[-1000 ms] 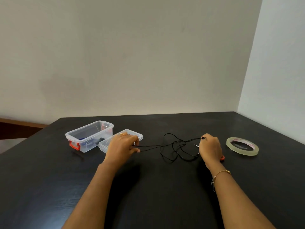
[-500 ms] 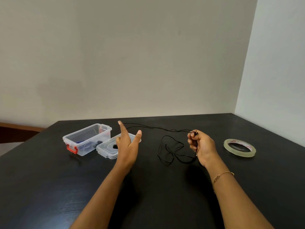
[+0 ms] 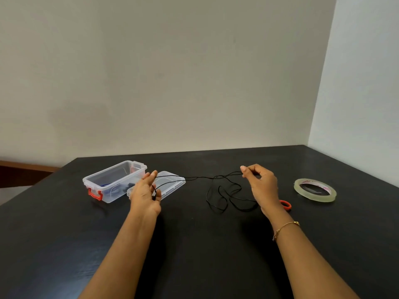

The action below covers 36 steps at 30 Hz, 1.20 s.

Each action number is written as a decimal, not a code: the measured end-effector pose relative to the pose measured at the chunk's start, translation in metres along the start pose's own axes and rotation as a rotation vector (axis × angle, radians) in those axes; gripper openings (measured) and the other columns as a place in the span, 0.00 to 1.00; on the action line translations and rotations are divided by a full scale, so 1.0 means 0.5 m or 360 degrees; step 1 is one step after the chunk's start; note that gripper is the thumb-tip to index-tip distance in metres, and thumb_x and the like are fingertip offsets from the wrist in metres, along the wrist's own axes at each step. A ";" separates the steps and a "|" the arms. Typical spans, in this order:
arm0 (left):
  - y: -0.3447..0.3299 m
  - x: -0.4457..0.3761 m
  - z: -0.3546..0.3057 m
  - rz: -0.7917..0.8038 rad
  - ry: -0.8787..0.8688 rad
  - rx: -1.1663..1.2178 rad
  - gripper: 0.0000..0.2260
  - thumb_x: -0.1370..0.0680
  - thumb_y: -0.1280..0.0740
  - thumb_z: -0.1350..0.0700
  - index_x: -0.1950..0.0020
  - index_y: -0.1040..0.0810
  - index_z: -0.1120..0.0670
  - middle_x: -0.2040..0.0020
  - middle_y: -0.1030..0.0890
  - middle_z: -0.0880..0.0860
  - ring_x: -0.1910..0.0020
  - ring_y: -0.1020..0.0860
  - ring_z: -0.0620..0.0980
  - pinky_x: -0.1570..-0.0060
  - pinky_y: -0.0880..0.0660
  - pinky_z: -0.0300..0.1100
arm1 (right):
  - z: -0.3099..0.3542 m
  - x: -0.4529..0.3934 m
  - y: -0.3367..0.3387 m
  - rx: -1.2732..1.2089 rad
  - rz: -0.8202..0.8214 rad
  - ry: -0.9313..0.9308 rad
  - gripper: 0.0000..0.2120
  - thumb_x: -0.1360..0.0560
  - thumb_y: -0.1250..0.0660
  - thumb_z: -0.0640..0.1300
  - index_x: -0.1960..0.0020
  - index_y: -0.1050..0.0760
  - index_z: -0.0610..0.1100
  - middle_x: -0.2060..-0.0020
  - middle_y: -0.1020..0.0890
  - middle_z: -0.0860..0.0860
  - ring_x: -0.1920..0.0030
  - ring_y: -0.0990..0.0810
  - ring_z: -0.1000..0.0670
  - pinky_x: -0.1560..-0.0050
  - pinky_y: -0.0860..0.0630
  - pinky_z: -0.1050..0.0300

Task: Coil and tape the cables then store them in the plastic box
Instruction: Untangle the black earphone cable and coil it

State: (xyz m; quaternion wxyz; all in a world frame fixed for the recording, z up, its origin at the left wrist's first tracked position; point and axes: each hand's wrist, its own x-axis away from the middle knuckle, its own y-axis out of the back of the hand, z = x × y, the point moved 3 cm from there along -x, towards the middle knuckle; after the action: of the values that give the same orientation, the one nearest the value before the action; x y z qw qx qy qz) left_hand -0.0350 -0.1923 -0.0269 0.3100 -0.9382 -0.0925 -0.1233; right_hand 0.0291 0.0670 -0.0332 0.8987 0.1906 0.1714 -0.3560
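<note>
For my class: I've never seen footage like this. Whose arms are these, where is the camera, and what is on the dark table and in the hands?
There is no machine here: a person works with bare hands, and the single camera sits on their head, looking forward and down, so both forearms reach in from the bottom edge. The left hand and the right hand each pinch a thin black cable, stretched between them; its slack lies looped on the black table. Left stands an open clear plastic box with its lid beside it. Right lies a roll of clear tape. An orange object peeks out behind the right wrist; what it is cannot be told.
</note>
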 end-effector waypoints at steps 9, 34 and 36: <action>-0.014 0.017 0.020 -0.0120 -0.1006 -0.2053 0.02 0.26 0.35 0.56 0.54 0.26 0.51 0.50 0.22 0.56 0.46 0.28 0.53 0.54 0.29 0.46 | 0.042 0.011 -0.003 -0.0247 0.0064 -0.0023 0.15 0.22 0.40 0.50 0.62 0.25 0.44 0.72 0.29 0.52 0.73 0.35 0.56 0.70 0.34 0.67; -0.093 0.101 0.066 0.1057 -0.1106 -0.1496 0.02 0.26 0.31 0.58 0.57 0.21 0.52 0.64 0.21 0.47 0.66 0.23 0.37 0.65 0.27 0.27 | 0.098 0.049 -0.065 0.0035 0.0347 0.0408 0.09 0.28 0.34 0.53 0.61 0.22 0.49 0.68 0.27 0.59 0.55 0.32 0.56 0.43 0.32 0.38; -0.092 0.101 0.057 0.1007 -0.1010 -0.1412 0.05 0.28 0.30 0.60 0.59 0.21 0.50 0.64 0.19 0.47 0.66 0.22 0.37 0.65 0.26 0.27 | 0.096 0.044 -0.061 0.0030 0.0275 0.0436 0.11 0.29 0.34 0.55 0.61 0.21 0.48 0.68 0.27 0.59 0.53 0.29 0.51 0.45 0.31 0.38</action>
State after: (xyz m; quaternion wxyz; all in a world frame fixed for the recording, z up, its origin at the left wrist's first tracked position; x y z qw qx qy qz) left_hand 0.0067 -0.1336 -0.0089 -0.1298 -0.9503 0.1619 0.2321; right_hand 0.0310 0.0117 -0.0081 0.8923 0.2599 0.2720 -0.2496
